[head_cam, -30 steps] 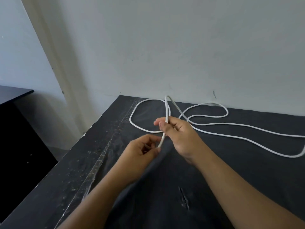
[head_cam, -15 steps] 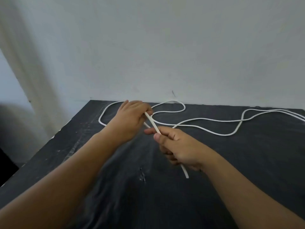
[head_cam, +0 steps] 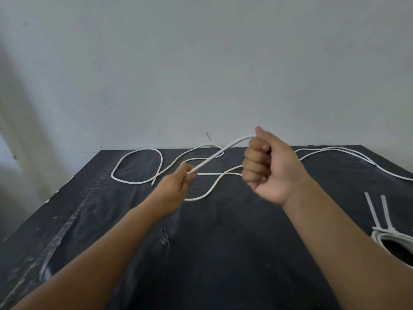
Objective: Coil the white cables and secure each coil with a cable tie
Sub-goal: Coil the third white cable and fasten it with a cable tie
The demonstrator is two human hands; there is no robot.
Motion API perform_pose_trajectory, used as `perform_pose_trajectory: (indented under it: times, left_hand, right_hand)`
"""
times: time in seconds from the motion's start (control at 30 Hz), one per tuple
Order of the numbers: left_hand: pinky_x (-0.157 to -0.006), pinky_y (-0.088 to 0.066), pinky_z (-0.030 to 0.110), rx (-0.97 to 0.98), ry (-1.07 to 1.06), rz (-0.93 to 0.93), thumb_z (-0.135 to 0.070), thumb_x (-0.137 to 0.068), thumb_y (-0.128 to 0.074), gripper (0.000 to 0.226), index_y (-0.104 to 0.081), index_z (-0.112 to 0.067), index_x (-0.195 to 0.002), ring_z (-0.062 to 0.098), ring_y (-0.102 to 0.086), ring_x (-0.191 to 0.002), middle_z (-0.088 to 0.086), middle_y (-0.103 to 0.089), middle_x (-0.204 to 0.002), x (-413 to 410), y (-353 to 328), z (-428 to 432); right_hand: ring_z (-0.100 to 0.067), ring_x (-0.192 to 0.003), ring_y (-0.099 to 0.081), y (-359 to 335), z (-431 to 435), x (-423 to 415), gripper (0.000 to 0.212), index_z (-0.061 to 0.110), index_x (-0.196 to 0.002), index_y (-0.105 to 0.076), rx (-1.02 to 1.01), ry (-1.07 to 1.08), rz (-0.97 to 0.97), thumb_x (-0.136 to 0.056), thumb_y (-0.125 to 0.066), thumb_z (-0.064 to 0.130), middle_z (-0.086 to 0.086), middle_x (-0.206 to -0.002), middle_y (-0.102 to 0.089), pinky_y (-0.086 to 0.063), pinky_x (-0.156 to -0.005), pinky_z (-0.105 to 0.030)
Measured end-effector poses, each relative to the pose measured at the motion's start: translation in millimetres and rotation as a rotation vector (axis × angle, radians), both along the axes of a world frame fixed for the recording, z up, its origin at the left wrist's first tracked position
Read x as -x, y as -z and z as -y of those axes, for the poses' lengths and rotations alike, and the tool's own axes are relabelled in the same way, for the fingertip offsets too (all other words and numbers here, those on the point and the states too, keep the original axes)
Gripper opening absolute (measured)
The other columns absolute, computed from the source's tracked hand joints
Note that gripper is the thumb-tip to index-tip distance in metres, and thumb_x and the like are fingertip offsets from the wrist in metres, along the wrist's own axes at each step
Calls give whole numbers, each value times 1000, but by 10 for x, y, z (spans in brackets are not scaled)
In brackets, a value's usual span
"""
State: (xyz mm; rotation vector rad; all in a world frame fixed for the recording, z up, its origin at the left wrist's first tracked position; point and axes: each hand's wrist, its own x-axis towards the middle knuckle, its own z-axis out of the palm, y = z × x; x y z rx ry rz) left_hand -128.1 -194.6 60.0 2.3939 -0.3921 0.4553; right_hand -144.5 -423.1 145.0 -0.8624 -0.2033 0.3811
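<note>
A long white cable (head_cam: 136,181) lies in loose loops across the far half of the black table (head_cam: 223,253). My left hand (head_cam: 176,189) pinches one stretch of it between thumb and fingers. That stretch runs up and to the right, taut, into my right hand (head_cam: 266,168), which is raised above the table in a fist closed round the cable. A free cable end (head_cam: 152,183) lies on the table left of my left hand. At the right edge sits a finished white coil (head_cam: 388,239) with two cable tie tails (head_cam: 377,211) sticking up from it.
A plain pale wall stands directly behind the table's far edge. More cable (head_cam: 357,156) trails off to the right along the back. A strip of shiny tape (head_cam: 67,224) runs down the table's left side, and a small tear (head_cam: 165,238) marks the surface near the middle.
My right hand has lifted and moved right, gripping the cable in a fist. My left hand has come nearer and lower. The view has shifted right, revealing the tied coil.
</note>
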Motion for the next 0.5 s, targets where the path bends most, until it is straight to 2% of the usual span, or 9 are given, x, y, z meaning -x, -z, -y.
perform_pose_trajectory:
  times: [0.03, 0.1, 0.2, 0.27, 0.3, 0.37, 0.43, 0.5]
  left_hand:
    - [-58, -38, 34, 44, 25, -3, -31, -100, -39, 7, -44, -29, -105, 16, -43, -54, -1, -45, -61, 33, 46, 28]
    - [-54, -36, 29, 126, 46, 4, -26, -100, -39, 19, -42, -42, -111, 11, -37, -49, -4, -40, -59, 84, 96, 25]
    - [-58, -42, 33, 118, 3, -7, -23, -99, -41, 34, -46, -54, -110, 23, -47, -56, 11, -52, -67, 134, 177, -49]
    - [-64, -44, 28, 101, 34, -2, -21, -98, -44, 38, -53, -55, -111, 14, -52, -62, 1, -58, -70, 178, 185, -84]
    - [-69, -46, 27, 53, 56, 20, -24, -96, -45, 33, -58, -49, -114, 9, -54, -68, -7, -60, -73, 202, 157, -88]
    - [-75, -44, 26, -90, 84, 77, -38, -89, -44, 33, -65, -36, -114, 10, -52, -77, -13, -53, -75, 209, 77, -100]
    - [-76, -36, 17, -167, 103, 125, -45, -84, -40, 39, -68, -37, -109, 10, -46, -78, -14, -44, -74, 229, -19, -89]
    - [-79, -30, 12, -190, 107, 174, -44, -83, -40, 37, -69, -41, -104, 6, -41, -81, -15, -41, -75, 264, -119, -69]
  right_hand:
    - [-9, -32, -16, -62, 28, -57, 44, 24, -53, -30, -53, 69, -26, -91, -47, 37, 7, -42, -17, -10, -36, -21]
    - [-10, -34, -14, -156, 89, -165, 45, 23, -53, -30, -108, 188, -28, -93, -45, 36, 7, -43, -16, -10, -38, -21]
    - [-11, -38, -13, -233, 140, -307, 43, 22, -53, -33, -179, 268, 20, -93, -44, 35, 6, -46, -18, -14, -37, -22]
    - [-11, -39, -15, -225, 101, -387, 41, 21, -55, -36, -201, 253, 46, -93, -42, 34, 6, -47, -20, -16, -38, -22]
    - [-11, -39, -16, -206, 59, -426, 41, 21, -56, -38, -176, 238, 61, -94, -41, 33, 6, -47, -21, -17, -38, -22]
    - [-12, -40, -17, -142, -39, -483, 40, 20, -58, -39, -60, 204, 84, -96, -41, 32, 4, -48, -23, -19, -39, -22]
    - [-12, -42, -19, -41, -140, -520, 41, 19, -61, -40, 129, 180, 128, -99, -41, 33, 3, -50, -25, -23, -41, -23]
    - [-12, -45, -22, 91, -255, -541, 40, 18, -65, -40, 346, 159, 180, -101, -38, 36, 3, -52, -28, -29, -44, -24]
